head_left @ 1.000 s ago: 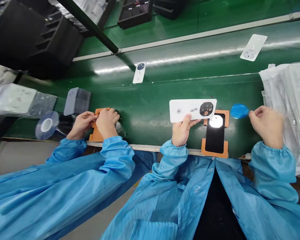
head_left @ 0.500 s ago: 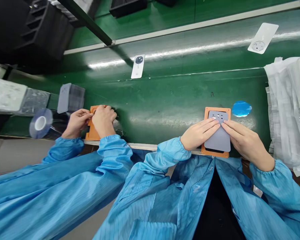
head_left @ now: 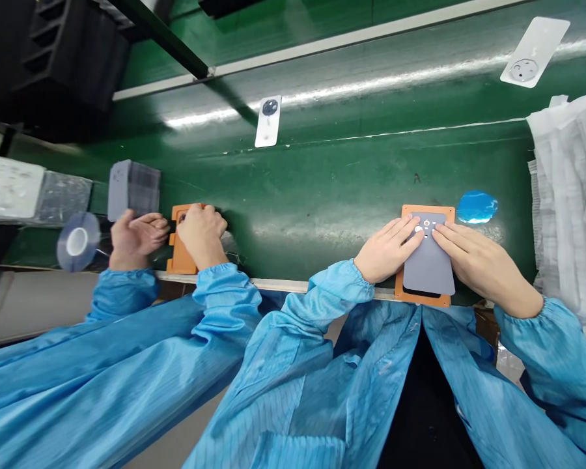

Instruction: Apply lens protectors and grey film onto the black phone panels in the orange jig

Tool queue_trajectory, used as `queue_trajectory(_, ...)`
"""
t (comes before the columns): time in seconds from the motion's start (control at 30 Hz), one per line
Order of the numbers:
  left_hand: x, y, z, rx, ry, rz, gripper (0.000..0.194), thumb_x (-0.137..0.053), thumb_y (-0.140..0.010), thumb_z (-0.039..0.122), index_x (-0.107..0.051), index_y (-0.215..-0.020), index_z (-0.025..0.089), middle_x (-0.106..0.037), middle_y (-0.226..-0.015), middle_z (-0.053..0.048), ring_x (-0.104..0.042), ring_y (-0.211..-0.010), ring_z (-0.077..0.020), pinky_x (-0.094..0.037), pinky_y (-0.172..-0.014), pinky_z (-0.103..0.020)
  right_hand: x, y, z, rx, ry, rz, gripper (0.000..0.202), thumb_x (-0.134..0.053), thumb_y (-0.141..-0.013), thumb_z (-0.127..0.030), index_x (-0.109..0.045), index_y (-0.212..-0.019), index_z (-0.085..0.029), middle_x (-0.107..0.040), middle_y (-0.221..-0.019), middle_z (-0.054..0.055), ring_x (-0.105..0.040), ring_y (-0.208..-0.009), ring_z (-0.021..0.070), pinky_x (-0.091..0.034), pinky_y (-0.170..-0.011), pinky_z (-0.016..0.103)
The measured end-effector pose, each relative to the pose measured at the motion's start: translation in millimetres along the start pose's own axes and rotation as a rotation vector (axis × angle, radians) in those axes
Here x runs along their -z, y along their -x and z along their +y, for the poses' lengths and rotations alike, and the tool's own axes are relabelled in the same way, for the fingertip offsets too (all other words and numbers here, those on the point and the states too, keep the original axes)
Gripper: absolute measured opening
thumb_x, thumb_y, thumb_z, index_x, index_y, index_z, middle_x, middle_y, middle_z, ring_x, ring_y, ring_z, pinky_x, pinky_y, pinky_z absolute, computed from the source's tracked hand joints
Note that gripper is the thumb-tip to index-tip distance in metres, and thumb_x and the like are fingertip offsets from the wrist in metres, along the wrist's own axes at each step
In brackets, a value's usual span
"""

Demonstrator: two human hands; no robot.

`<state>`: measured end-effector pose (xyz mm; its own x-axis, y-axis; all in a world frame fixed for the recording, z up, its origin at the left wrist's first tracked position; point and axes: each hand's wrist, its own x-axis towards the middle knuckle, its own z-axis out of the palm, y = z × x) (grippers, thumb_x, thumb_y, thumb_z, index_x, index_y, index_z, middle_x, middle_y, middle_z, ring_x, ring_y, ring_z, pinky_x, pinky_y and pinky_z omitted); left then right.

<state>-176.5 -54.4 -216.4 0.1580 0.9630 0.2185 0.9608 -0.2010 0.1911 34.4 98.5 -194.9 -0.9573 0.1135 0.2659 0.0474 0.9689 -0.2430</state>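
Observation:
A grey phone back cover (head_left: 428,267) with camera holes at its far end lies over an orange fixture (head_left: 422,299) at the bench's front edge. A strip of black shows under the cover's near edge. My left hand (head_left: 387,251) grips the cover at its far left side, fingers stretched and thumb on the surface by the holes. On the opposite side, my right hand (head_left: 486,264) holds the right edge, its fingertips near the holes. The undersides of the fingers are hidden. A round piece of blue film (head_left: 477,206) lies just beyond my right hand.
To the left, a co-worker's hands (head_left: 202,236) are at another orange fixture (head_left: 181,255). Near them are a tape roll (head_left: 78,241) and a stack of grey covers (head_left: 134,190). White covers (head_left: 267,122) lie farther back. Wrapped white packs (head_left: 569,208) stand at right.
The cover's camera-hole end sits slightly farther from me over the fixture, and my left fingers have spread along its side. The co-worker's left hand has left their fixture and opened.

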Motion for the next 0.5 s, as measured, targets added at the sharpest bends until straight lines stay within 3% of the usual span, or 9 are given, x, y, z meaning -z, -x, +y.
queue_trajectory(0.2,-6.1,-1,4,0.040,0.014,-0.010,0.037,-0.044,-0.103,0.010,-0.057,-0.138,0.011,-0.048,-0.160,-0.026,-0.037,-0.157,-0.0363,-0.038,-0.126,-0.060,-15,-5,-16,-0.094,0.059,-0.078,0.070,-0.046,-0.099,-0.011,-0.027,-0.166,-0.006,-0.045,-0.162,0.025,-0.042,-0.153,0.0397,-0.038,-0.123,0.065)
queue_trajectory(0.37,-5.7,8,8,0.070,0.132,-0.052,0.050,-0.048,-0.099,0.008,-0.048,-0.148,0.015,-0.036,-0.168,-0.024,-0.024,-0.163,-0.0364,-0.027,-0.130,-0.065,-8,-5,-23,-0.148,-0.013,-0.100,0.074,-0.045,-0.096,-0.011,-0.027,-0.167,-0.008,-0.042,-0.166,0.022,-0.040,-0.155,0.0384,-0.031,-0.127,0.065)
queue_trajectory(0.5,-6.2,16,13,0.087,0.182,-0.044,0.054,-0.050,-0.099,0.012,-0.044,-0.153,0.018,-0.033,-0.170,-0.022,-0.023,-0.163,-0.0372,-0.024,-0.130,-0.068,-5,1,-28,-0.170,-0.049,-0.102,0.078,-0.044,-0.093,-0.009,-0.025,-0.168,-0.010,-0.042,-0.167,0.019,-0.042,-0.154,0.0386,-0.031,-0.127,0.065)
